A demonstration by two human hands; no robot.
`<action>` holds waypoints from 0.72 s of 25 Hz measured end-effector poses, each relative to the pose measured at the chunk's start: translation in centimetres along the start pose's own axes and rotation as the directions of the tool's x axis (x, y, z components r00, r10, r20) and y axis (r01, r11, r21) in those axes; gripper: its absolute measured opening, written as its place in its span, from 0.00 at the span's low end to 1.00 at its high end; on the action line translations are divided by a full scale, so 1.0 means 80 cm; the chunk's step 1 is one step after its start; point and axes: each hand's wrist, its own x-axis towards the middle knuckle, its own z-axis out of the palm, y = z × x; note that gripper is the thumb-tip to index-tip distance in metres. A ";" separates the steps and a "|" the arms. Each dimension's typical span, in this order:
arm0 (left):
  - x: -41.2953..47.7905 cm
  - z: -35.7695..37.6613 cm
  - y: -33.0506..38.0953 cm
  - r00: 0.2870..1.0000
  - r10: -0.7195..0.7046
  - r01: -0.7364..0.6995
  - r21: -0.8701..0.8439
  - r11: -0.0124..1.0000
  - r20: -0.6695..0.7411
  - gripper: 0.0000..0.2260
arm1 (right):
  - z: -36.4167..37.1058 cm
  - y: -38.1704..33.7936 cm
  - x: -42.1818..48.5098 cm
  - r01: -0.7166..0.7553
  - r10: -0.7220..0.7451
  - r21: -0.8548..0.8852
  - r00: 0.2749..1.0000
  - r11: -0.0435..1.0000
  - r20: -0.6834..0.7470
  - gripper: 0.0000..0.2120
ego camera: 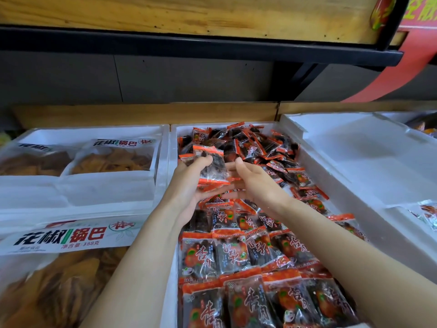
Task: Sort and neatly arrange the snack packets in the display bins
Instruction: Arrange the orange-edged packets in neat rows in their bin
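Note:
A white foam bin (173, 138) in the middle holds several small red-and-clear snack packets (248, 252); those near me lie in neat rows, those at the back (257, 145) are a loose heap. My left hand (189, 183) grips a small stack of these packets (210, 166) above the bin, thumb on top. My right hand (250, 178) hovers just right of the stack, palm turned toward it, fingers relaxed and slightly blurred, holding nothing.
The left foam bin (163, 176) holds large bags of brown crisps (71, 235). On the right stands a white foam bin (354, 162) with a few packets (429, 214) at its right edge. A dark shelf (189, 46) overhangs the back.

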 end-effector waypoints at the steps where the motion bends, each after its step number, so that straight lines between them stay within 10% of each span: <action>1: -0.001 0.001 0.000 1.000 -0.006 0.006 0.033 0.999 0.000 0.13 | -0.001 -0.001 -0.001 -0.007 0.006 0.025 0.999 1.000 0.034 0.14; 11: -0.015 0.007 0.012 0.993 -0.098 0.100 -0.033 0.994 0.062 0.13 | -0.026 0.002 0.010 -0.246 0.209 0.268 0.965 0.931 0.159 0.07; 18: -0.004 0.005 0.003 0.965 0.108 -0.093 0.073 0.993 -0.241 0.06 | -0.058 0.000 0.018 -0.142 0.145 0.135 0.989 0.981 -0.019 0.04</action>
